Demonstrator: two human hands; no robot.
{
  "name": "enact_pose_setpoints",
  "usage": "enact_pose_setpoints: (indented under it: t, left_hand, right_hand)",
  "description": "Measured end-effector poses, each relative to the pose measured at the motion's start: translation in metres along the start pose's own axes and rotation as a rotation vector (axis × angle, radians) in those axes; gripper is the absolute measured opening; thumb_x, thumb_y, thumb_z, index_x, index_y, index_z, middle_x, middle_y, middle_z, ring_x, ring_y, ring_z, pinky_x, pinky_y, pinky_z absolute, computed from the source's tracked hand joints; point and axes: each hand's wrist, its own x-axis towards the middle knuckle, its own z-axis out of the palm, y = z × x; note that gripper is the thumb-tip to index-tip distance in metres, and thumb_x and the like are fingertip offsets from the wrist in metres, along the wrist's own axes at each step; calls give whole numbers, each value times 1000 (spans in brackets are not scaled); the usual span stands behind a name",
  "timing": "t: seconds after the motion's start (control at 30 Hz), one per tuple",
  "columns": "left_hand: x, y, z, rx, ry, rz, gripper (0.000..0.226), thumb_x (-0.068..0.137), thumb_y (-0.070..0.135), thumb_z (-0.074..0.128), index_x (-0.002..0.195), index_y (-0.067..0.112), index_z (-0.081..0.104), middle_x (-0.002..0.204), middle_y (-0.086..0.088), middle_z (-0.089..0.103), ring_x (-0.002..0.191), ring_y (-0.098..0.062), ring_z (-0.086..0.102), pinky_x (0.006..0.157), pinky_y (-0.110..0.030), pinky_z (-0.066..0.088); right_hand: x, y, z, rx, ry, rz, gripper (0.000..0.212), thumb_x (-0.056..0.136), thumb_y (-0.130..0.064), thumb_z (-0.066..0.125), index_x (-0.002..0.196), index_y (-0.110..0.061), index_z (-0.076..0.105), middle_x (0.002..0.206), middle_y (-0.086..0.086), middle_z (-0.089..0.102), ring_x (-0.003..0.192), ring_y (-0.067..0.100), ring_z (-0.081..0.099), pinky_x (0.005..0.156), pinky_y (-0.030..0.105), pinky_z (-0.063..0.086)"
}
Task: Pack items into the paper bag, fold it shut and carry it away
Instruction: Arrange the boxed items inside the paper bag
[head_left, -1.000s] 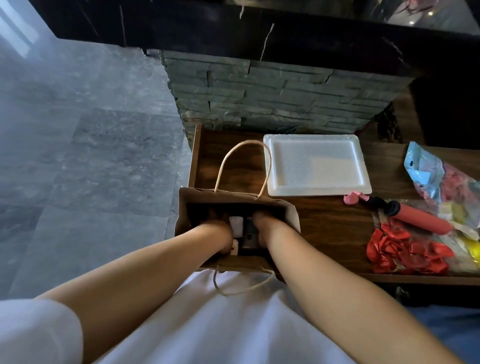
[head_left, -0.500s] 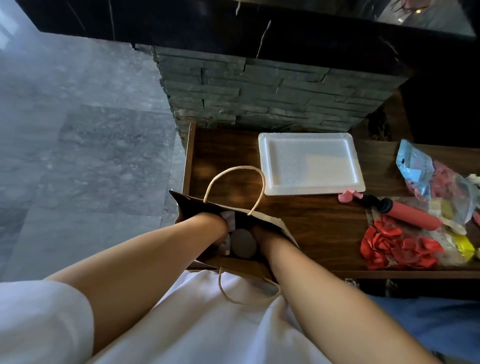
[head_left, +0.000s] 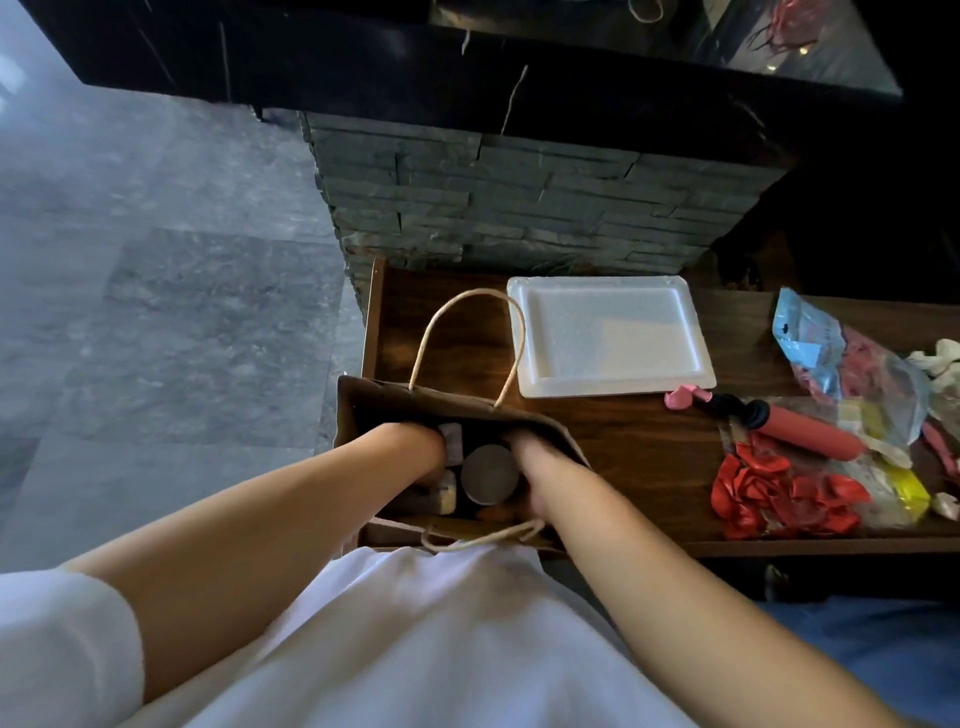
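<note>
A brown paper bag with rope handles stands open at the near left corner of the wooden table. Inside it I see a round grey lid, a white packet and other small items, partly hidden. My left hand reaches into the bag's left side, fingers curled down among the items. Into the right side goes my right hand, its fingers hidden below the grey lid. Whether either hand grips an item does not show.
A white foam tray lies behind the bag. To the right are a red balloon pump, a heap of red balloons and plastic packets of balloons. A stone-faced wall rises behind the table; grey floor tiles lie to the left.
The bag's mouth has spread wider and its far handle has stood up again. Both hands stay inside, shifting the items; the round grey lid has come into view.
</note>
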Motion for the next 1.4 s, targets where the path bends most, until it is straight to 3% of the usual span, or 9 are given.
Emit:
enact_pose_setpoints:
  t: [0.23, 0.37, 0.53, 0.63, 0.77, 0.9, 1.13, 1.27, 1.4]
  left_hand:
    - [-97, -53, 5, -760, 535, 192, 33, 74, 50, 65, 106, 40, 63, 90, 14, 74, 78, -5, 68, 69, -21, 54]
    - [-129, -106, 43, -1379, 906, 148, 19, 84, 6, 66, 82, 23, 72, 77, -1, 76, 61, -9, 72, 61, -18, 58]
    - [-82, -113, 100, -1783, 471, -37, 38, 86, -21, 45, 105, 6, 64, 112, -21, 67, 77, -23, 75, 62, -29, 62]
    - [-42, -69, 108, -1669, 352, 8, 56, 79, -23, 55, 123, 10, 57, 113, -8, 67, 95, -16, 69, 70, -24, 59]
    - [-9, -26, 101, -1511, 493, 50, 36, 80, -13, 60, 80, 23, 63, 60, 18, 68, 61, 2, 58, 48, -3, 44]
    - [4, -27, 106, -1403, 563, 61, 52, 73, -27, 42, 68, 21, 62, 55, 15, 65, 56, 3, 60, 48, -5, 44]
    - [-11, -41, 116, -1347, 526, 203, 41, 71, -19, 50, 96, 8, 68, 101, -12, 67, 93, -21, 59, 82, -28, 50]
    - [-66, -71, 97, -1303, 1056, 64, 68, 70, -25, 38, 92, 33, 67, 99, 3, 74, 89, -11, 72, 75, -13, 53]
    - [-129, -54, 52, -862, 1403, 360, 20, 86, 16, 53, 88, 29, 68, 90, 20, 67, 85, -2, 66, 76, -14, 49]
  right_hand:
    - [-94, 29, -103, -69, -284, -575, 30, 94, -23, 60, 119, -7, 66, 112, 14, 73, 106, 30, 70, 91, 39, 56]
    - [-99, 54, -154, -11, -162, -661, 29, 82, -15, 66, 110, -11, 74, 108, 21, 73, 98, 35, 72, 79, 34, 61]
    - [-12, 71, -144, -262, 69, -698, 70, 78, 9, 73, 126, -39, 57, 119, -7, 67, 105, 11, 68, 82, 27, 56]
    - [35, 66, -111, -410, -63, -702, 93, 62, -4, 84, 130, -57, 48, 118, -26, 63, 106, -7, 60, 69, 6, 51]
    - [73, 66, -74, -493, -90, -774, 62, 56, -18, 87, 99, -56, 65, 109, -21, 72, 95, -12, 65, 66, -2, 45]
    - [82, 74, -73, -443, -43, -784, 58, 51, -29, 87, 96, -59, 66, 118, -10, 65, 99, -10, 64, 69, -1, 46]
    - [38, 73, -89, -582, -114, -834, 54, 65, -27, 81, 105, -59, 63, 105, -26, 72, 102, -7, 66, 87, 17, 48]
    - [-42, 41, -129, -597, 105, -978, 40, 89, -5, 63, 105, -41, 67, 116, -12, 72, 110, 0, 64, 98, 22, 49]
    - [-121, -4, -86, -925, 88, -1242, 29, 96, -28, 44, 107, -38, 69, 104, -23, 71, 100, -8, 63, 76, 3, 47]
